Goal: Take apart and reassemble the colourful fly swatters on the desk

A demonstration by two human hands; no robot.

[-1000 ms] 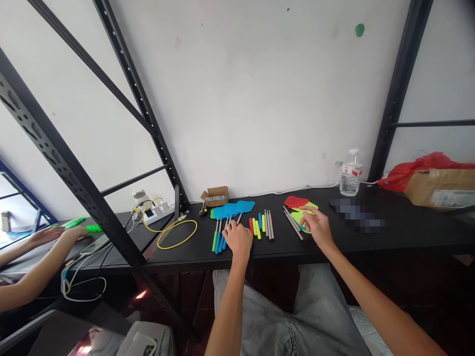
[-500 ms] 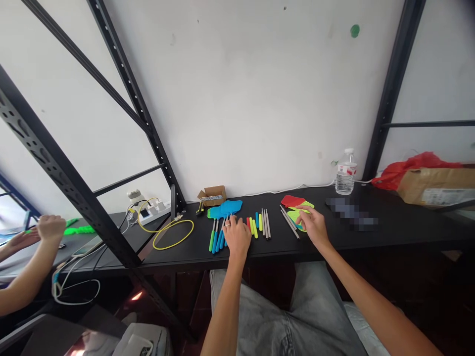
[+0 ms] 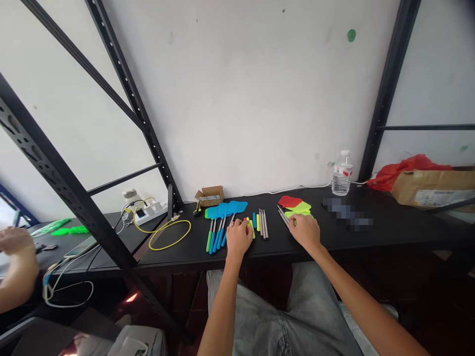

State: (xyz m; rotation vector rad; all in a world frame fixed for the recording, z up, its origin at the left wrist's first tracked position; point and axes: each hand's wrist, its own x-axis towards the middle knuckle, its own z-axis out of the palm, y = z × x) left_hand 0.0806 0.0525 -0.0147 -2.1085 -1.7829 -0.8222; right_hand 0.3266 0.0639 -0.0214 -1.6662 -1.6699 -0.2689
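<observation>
Black tabletop [image 3: 393, 222], left hand [image 3: 237, 238] on red grip [image 3: 247, 228], right hand [image 3: 305, 232] by rods [image 3: 282, 215]

On the bench [image 3: 393, 232] we had fly swatters [image 3: 222, 212] just left of our left hand [image 3: 237, 239], handle grips [image 3: 254, 220] and metal rods [image 3: 263, 223] between our hands, and loose swatter heads [image 3: 293, 203] just behind our right hand [image 3: 305, 232]. A carton [image 3: 210, 196] stood behind the swatters, and a water bottle [image 3: 341, 174] stood well right of our right hand.

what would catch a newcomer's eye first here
The blue mesh fly swatters stand out first, lying side by side on the black shelf by the left hand. To their right, red and lime mesh heads lie just beyond the right hand. At the far right, a red plastic bag adds another bright patch.
</observation>
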